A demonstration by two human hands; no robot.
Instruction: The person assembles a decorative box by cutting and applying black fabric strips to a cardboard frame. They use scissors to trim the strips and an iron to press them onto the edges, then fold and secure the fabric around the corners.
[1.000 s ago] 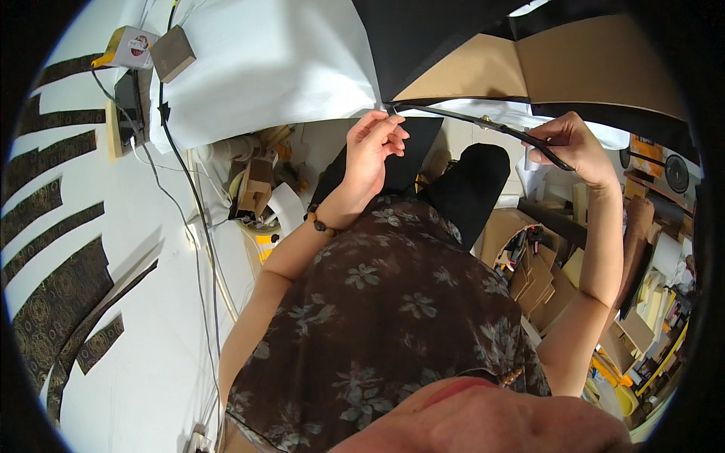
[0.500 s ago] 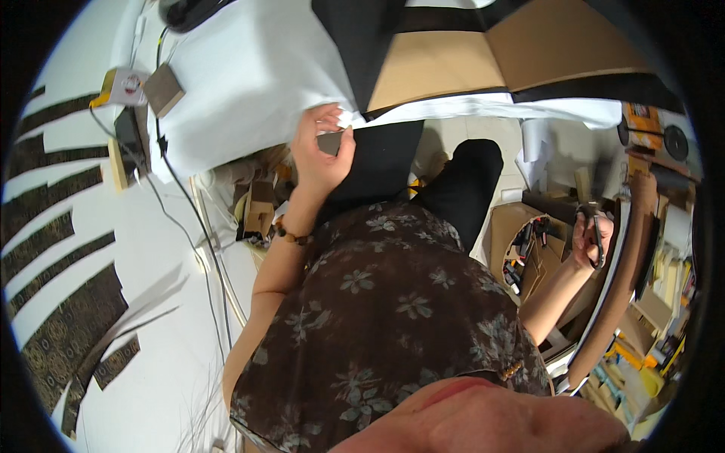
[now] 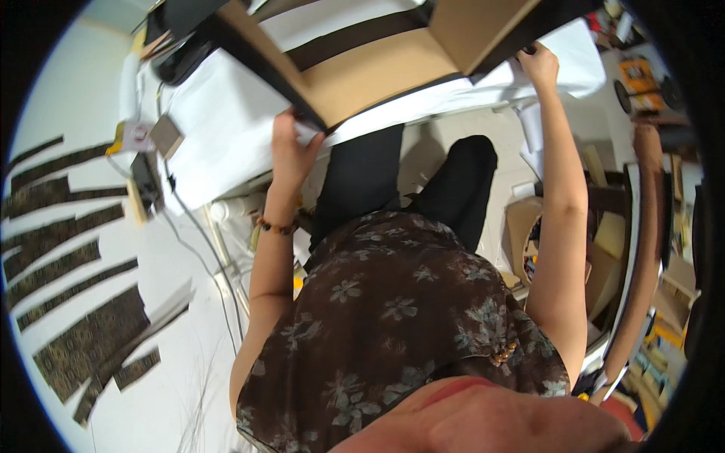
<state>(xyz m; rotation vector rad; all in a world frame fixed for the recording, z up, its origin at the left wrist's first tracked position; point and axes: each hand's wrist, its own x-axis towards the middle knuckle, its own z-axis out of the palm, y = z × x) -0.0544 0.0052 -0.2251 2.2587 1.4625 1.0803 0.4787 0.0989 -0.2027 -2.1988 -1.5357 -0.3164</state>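
A box (image 3: 362, 75), tan inside and black along its edges and outer sides, stands on the white-covered table in front of me. My left hand (image 3: 293, 151) is at its near left corner. Thumb and fingers are bent around the black edge there, and the fingertips are partly hidden. Beyond the box's right side, my right hand (image 3: 539, 68) rests over the white cover with its fingers curled. A small dark object (image 3: 528, 50) shows at those fingers; its kind is too hidden to tell.
Patterned dark strips (image 3: 98, 340) lie on a white surface at the left, with cables (image 3: 198, 234) running beside them. A small grey block (image 3: 166, 137) sits at the table's left. On the right are a cardboard box (image 3: 521, 226) and a long brown roll (image 3: 646, 219).
My right hand has swung up from the low right to the table, beyond the box's right side. The box now stands taller and farther left; my left hand has shifted left to its corner.
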